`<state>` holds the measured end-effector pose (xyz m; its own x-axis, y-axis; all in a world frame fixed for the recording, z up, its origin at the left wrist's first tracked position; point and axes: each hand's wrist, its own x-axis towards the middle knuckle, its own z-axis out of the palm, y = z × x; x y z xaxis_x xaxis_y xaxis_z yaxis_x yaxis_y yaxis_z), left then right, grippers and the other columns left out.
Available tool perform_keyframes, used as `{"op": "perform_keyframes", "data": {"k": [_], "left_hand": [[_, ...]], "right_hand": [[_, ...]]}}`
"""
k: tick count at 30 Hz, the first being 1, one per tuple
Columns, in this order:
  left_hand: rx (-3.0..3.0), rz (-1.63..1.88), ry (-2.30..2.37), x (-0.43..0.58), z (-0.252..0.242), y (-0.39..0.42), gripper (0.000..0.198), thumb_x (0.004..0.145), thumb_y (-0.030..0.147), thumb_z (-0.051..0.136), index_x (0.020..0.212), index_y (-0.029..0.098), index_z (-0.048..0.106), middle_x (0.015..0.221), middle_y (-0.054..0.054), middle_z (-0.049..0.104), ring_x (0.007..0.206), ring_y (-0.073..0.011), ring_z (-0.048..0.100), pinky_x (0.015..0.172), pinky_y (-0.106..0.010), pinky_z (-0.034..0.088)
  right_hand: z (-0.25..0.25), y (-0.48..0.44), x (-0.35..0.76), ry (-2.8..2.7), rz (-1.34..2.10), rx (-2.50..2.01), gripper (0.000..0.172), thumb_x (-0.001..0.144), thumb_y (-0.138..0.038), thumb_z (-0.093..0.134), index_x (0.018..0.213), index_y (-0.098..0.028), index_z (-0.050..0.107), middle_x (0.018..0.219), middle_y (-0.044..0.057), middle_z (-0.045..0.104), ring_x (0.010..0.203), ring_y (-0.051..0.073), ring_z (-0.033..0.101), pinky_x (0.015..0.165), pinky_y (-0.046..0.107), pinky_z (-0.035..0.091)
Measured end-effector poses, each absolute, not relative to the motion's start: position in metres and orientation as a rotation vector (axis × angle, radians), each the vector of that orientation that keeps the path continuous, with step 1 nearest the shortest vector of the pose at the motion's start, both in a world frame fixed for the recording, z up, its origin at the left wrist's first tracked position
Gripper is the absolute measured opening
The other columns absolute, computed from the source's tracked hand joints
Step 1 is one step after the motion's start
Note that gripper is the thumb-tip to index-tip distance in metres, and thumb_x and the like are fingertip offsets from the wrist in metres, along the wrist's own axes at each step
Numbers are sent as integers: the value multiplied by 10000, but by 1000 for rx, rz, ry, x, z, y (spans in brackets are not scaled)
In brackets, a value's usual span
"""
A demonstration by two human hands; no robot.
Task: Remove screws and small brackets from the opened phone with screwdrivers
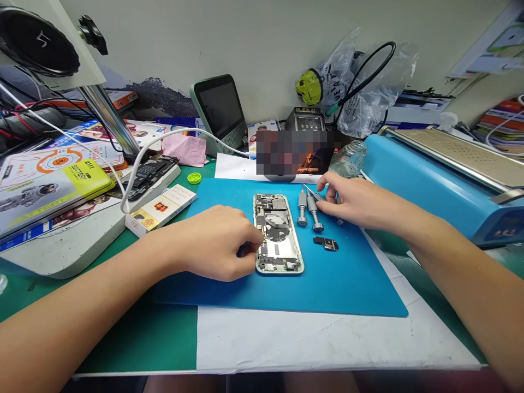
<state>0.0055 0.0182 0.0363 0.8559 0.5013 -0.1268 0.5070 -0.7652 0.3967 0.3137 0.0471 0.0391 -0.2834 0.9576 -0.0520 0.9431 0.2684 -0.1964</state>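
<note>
An opened phone [277, 233] with its insides exposed lies on a blue mat [335, 278]. My left hand [219, 243] rests against the phone's left edge, fingers curled and pinched on its side. My right hand [354, 203] is to the right of the phone, its fingers closed on thin metal tweezers [311, 192]. Two small screwdrivers [308, 210] lie between the phone and my right hand. A small dark metal part [326, 243] sits on the mat below them.
A blue machine [442, 174] stands at the right. A small screen [219, 112], a glass jar [349, 158], plastic bags and a black cable stand behind. Boxes, a white cable [135, 169] and a microscope stand [110, 117] crowd the left. White paper lies under the mat.
</note>
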Motion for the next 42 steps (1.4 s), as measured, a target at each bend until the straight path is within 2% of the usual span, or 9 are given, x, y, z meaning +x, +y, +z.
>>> {"op": "perform_keyframes", "data": {"k": [5,11,16,18,22,29,33,38,42], "left_hand": [[2614,-11,736,5,36,18,186,842,214,587,671,226,515,588,28,501,560,-154,375,614,-335,285],[2630,18,726,5,37,18,200,834,202,585,659,225,489,569,27,472,541,-154,336,597,-340,275],[2623,15,730,7,36,20,199,821,196,590,653,223,488,575,28,491,540,-151,354,591,-338,280],[2618,10,735,7,36,20,195,815,196,586,651,223,483,574,33,487,540,-150,350,593,-336,278],[2608,4,741,7,36,19,181,817,202,570,660,226,484,582,40,489,555,-152,371,598,-340,269],[2599,0,740,6,37,19,180,810,212,571,661,230,473,567,43,449,545,-154,350,588,-343,262],[2598,7,739,6,37,19,192,816,210,582,658,226,473,560,44,435,538,-149,326,580,-342,255],[2590,23,745,6,36,20,225,848,226,586,654,220,473,542,45,409,526,-141,309,569,-340,244],[2597,29,746,7,36,20,198,840,222,582,660,221,498,549,49,420,523,-137,317,560,-334,241]], "right_hand": [[43,43,310,-2378,326,-1794,280,868,-323,627,1136,-244,634,661,-30,702,530,193,625,490,282,356],[55,34,298,-2174,495,-1639,231,945,-257,548,947,-233,777,526,-23,612,401,157,542,417,299,397],[50,22,287,-2022,654,-1336,273,1010,-242,469,1032,-254,741,779,38,755,656,215,743,547,339,611],[44,18,284,-2018,696,-1197,220,981,-238,549,1146,-284,688,882,31,774,727,216,763,601,339,647],[27,14,278,-2124,502,-941,349,893,-176,699,1211,-302,629,1049,29,752,831,201,742,728,333,654],[13,3,265,-2172,371,-836,203,1035,-327,613,1236,-305,597,926,20,742,772,213,744,711,357,643],[17,-14,257,-2185,302,-732,156,1029,-238,615,1169,-306,628,1015,24,795,867,202,785,799,323,652],[20,-28,250,-2138,405,-776,223,965,-120,602,1101,-293,636,913,10,761,616,137,687,521,252,559],[19,-26,246,-2184,493,-711,219,927,-77,592,1042,-260,628,779,-40,678,512,84,572,448,199,466]]}}
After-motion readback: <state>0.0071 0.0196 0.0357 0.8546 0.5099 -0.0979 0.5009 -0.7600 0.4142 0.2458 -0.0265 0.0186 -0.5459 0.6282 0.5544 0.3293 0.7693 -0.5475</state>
